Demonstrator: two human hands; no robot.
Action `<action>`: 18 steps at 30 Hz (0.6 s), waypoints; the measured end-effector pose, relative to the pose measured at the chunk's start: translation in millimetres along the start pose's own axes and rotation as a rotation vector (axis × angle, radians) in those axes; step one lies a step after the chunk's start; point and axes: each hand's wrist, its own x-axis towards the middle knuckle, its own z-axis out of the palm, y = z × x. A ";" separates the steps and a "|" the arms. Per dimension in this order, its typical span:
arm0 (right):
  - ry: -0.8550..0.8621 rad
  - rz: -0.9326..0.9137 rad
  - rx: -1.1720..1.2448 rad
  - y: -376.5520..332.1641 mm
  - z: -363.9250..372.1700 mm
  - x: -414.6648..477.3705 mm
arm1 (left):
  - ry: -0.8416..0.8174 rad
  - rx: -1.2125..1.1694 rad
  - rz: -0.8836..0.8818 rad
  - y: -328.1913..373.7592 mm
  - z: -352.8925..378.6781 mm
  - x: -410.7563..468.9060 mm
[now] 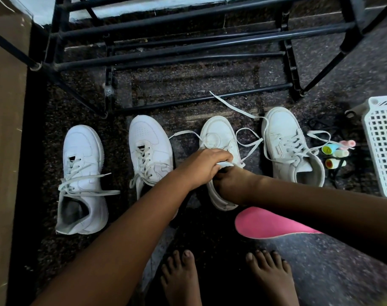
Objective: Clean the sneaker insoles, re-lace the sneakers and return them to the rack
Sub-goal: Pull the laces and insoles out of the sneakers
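Head view: L hand (204, 166) is gripping 3rd sneaker (219, 138) on floor w/ fingers curled over its tongue; R hand (230, 184) is reaching inside, fingers hidden, can't tell. Pink insole (261, 224) is lying beside it.

a home entryway: shoe rack (188, 51), sneakers on speckled stone floor (320, 261)

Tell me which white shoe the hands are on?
The third sneaker from the left: both hands grip it, and the other three stand untouched.
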 end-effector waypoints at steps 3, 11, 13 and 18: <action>0.103 -0.008 -0.053 -8.1 -0.8 3.0 | -0.005 0.006 0.010 1.3 -0.2 0.4; 0.092 -0.008 -0.039 -8.1 -2.5 2.7 | 0.006 0.024 0.009 3.9 -2.4 -0.3; 0.093 -0.024 -0.044 -8.9 -4.1 3.1 | -0.003 0.024 0.009 4.2 -2.2 -0.6; 0.110 -0.033 -0.019 -11.3 -7.6 5.3 | -0.011 0.036 -0.011 4.5 -1.8 -0.6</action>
